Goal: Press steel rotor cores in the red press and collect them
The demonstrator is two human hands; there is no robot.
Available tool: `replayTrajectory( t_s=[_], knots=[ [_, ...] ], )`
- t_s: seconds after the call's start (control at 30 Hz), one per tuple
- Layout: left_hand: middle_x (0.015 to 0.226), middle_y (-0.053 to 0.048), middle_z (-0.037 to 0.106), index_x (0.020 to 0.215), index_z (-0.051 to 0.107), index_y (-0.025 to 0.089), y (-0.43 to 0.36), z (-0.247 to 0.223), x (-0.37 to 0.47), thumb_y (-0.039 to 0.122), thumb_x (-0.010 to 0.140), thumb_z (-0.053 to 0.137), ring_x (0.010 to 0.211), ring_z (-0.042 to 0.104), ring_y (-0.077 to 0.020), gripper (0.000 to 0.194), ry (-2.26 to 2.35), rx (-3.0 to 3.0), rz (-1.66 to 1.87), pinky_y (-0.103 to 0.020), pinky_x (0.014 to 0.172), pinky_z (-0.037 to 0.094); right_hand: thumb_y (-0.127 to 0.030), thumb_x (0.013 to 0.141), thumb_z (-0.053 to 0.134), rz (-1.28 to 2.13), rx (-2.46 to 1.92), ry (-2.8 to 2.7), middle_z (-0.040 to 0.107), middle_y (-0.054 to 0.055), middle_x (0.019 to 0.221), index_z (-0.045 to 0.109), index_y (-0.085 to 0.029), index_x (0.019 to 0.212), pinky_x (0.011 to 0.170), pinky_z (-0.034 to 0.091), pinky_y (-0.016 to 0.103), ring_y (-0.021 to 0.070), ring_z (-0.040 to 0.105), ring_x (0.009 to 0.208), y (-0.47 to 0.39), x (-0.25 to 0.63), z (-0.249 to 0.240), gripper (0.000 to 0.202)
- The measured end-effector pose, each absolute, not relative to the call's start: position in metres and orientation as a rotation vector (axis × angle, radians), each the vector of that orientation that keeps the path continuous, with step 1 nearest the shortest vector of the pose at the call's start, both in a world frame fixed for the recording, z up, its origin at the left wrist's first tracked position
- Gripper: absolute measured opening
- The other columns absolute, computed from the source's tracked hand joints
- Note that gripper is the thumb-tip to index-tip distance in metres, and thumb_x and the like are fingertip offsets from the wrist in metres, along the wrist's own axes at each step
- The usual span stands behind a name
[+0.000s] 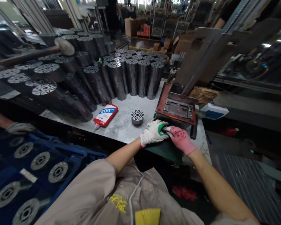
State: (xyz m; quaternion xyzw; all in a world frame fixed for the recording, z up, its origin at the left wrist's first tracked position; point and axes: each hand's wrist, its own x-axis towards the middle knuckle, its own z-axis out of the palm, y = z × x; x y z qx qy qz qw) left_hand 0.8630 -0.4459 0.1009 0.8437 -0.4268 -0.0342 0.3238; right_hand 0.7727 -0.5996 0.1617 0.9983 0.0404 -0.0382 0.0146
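My left hand (154, 132), in a white glove with a green palm, is closed at the table's front edge. A dark piece shows between its fingers, mostly hidden. My right hand (179, 137), in a pink glove with pale fingertips, meets it there with its fingers pinched together. What they grip is too covered to name. To their left a short round rotor core (137, 118) with a star pattern of slots stands on the table (125, 109). Beyond it lies a red glue bottle (105, 115) marked 603. Just behind my hands is a metal fixture (179, 109) on a red plate.
Tall stacks of slotted cores (144, 78) crowd the back and left of the table. A mallet (64, 47) lies across some of them. At lower left are blue crates (70, 156) holding cores, with another person's gloved hand (21, 128) beside them. A slanted metal plate (199, 59) rises behind the fixture.
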Motion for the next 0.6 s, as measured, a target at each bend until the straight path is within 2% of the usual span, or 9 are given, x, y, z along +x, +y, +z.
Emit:
replayTrajectory(
  t_s=[0.2, 0.33, 0.4, 0.47, 0.53, 0.6],
  knots=[
    [0.135, -0.011, 0.071, 0.14, 0.068, 0.023, -0.445, 0.11, 0.867, 0.044, 0.079, 0.081, 0.124, 0.069, -0.0322, 0.066, -1.181, 2.176, -0.172, -0.047, 0.114, 0.051, -0.006, 0.1, 0.042, -0.526, 2.912, 0.234, 0.078, 0.02, 0.115, 0.076, -0.012, 0.116, 0.084, 0.055, 0.037, 0.029, 0.075, 0.105, -0.566, 0.794, 0.187, 0.038],
    [0.133, -0.011, 0.072, 0.136, 0.071, 0.027, -0.442, 0.118, 0.868, 0.045, 0.078, 0.084, 0.123, 0.069, -0.0342, 0.063, -1.151, 2.176, -0.182, -0.048, 0.113, 0.051, -0.011, 0.102, 0.049, -0.521, 2.928, 0.281, 0.08, 0.016, 0.116, 0.077, -0.015, 0.118, 0.095, 0.055, 0.036, 0.0269, 0.075, 0.112, -0.576, 0.8, 0.196, 0.033],
    [0.134, -0.014, 0.072, 0.138, 0.07, 0.024, -0.442, 0.118, 0.869, 0.047, 0.075, 0.087, 0.125, 0.069, -0.0359, 0.07, -1.128, 2.166, -0.198, -0.048, 0.113, 0.052, -0.021, 0.101, 0.055, -0.408, 3.056, 0.168, 0.079, 0.015, 0.123, 0.077, -0.017, 0.123, 0.104, 0.054, 0.04, 0.0282, 0.073, 0.119, -0.593, 0.79, 0.188, 0.031],
    [0.129, -0.013, 0.075, 0.138, 0.071, 0.021, -0.444, 0.117, 0.872, 0.047, 0.072, 0.09, 0.121, 0.071, -0.0345, 0.073, -1.093, 2.12, -0.257, -0.047, 0.109, 0.055, -0.031, 0.098, 0.059, -0.178, 3.368, -0.077, 0.077, 0.013, 0.128, 0.077, -0.019, 0.124, 0.11, 0.052, 0.044, 0.03, 0.072, 0.122, -0.611, 0.771, 0.174, 0.034],
    [0.119, -0.01, 0.078, 0.134, 0.073, 0.021, -0.448, 0.116, 0.872, 0.045, 0.079, 0.085, 0.11, 0.075, -0.029, 0.061, -1.052, 2.068, -0.298, -0.041, 0.101, 0.06, -0.043, 0.094, 0.059, 0.116, 3.748, -0.375, 0.078, 0.008, 0.128, 0.079, -0.025, 0.121, 0.111, 0.053, 0.048, 0.0307, 0.071, 0.122, -0.627, 0.748, 0.156, 0.038],
    [0.113, -0.008, 0.08, 0.128, 0.076, 0.022, -0.454, 0.118, 0.869, 0.045, 0.087, 0.076, 0.102, 0.077, -0.0255, 0.047, -0.987, 2.088, -0.281, -0.038, 0.095, 0.062, -0.057, 0.087, 0.063, 0.389, 3.963, -0.763, 0.081, 0.008, 0.117, 0.08, -0.025, 0.117, 0.102, 0.057, 0.047, 0.0317, 0.074, 0.111, -0.637, 0.727, 0.141, 0.047]
  ],
)
